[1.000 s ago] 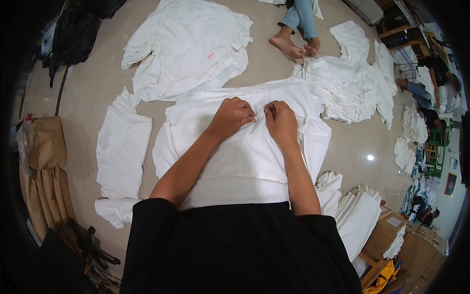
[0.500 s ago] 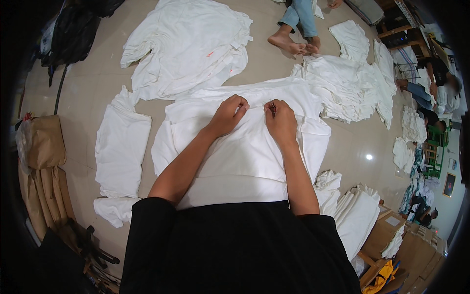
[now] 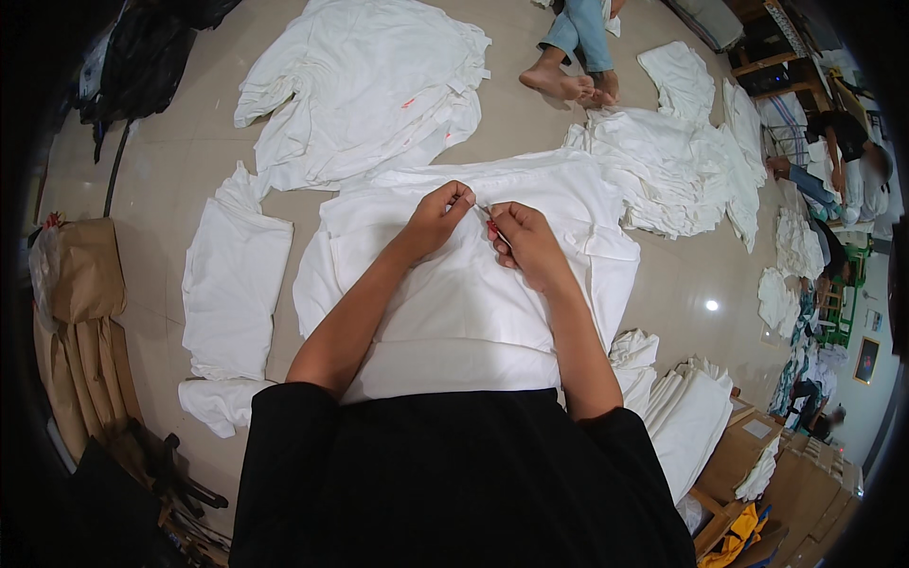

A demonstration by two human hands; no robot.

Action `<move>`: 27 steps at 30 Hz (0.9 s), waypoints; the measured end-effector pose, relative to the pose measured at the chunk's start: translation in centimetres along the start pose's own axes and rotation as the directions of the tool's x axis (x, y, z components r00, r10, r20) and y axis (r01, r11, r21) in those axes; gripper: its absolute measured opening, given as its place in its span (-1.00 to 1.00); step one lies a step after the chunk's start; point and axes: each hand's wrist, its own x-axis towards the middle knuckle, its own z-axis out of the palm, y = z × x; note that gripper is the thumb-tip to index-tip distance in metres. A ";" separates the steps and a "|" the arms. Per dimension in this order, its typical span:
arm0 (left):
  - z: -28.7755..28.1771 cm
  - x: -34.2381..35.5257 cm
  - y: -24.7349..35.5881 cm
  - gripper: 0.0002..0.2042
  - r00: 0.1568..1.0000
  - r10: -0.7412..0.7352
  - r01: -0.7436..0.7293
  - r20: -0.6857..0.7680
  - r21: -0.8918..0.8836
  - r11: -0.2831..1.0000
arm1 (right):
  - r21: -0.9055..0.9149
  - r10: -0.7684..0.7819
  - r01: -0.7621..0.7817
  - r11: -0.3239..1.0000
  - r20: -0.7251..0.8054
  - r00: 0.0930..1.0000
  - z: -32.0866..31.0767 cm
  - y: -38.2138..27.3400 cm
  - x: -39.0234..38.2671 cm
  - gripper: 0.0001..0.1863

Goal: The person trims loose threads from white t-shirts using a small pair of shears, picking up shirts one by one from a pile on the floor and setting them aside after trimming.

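The left hand and right hand still pinch the white shirt, but now a small red-handled tool shows between them.

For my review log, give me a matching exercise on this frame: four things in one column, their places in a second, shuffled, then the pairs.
Things:
1. left hand
2. folded white stack
3. bare feet
4. brown paper bag

Places:
A. far left edge of the floor
B. top of the picture, beyond the shirts
C. on the white shirt, pinching cloth beside the right hand
D. on the floor left of that shirt

Pairs: 1-C, 2-D, 3-B, 4-A
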 end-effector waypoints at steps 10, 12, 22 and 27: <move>-0.1 0.3 -0.3 -0.75 1.000 0.009 -0.009 0.015 -0.015 1.000 | -0.671 -0.465 0.229 0.705 -0.194 0.864 2.8 0.3 -0.1 -0.69; -0.2 0.2 -0.3 -0.75 1.000 0.000 0.000 0.014 -0.013 1.000 | -0.742 -0.455 0.211 0.637 -0.140 0.880 2.9 -0.3 -0.4 -0.70; -0.2 0.4 -0.6 -0.77 1.000 0.009 -0.009 0.000 0.005 1.000 | -0.748 -0.567 0.302 0.590 -0.118 0.815 2.8 0.3 -0.1 -0.78; -0.1 0.5 -1.1 -0.78 0.999 0.038 -0.038 -0.009 0.011 0.999 | -0.770 -0.585 0.321 0.551 -0.082 0.807 2.6 0.5 0.5 -0.79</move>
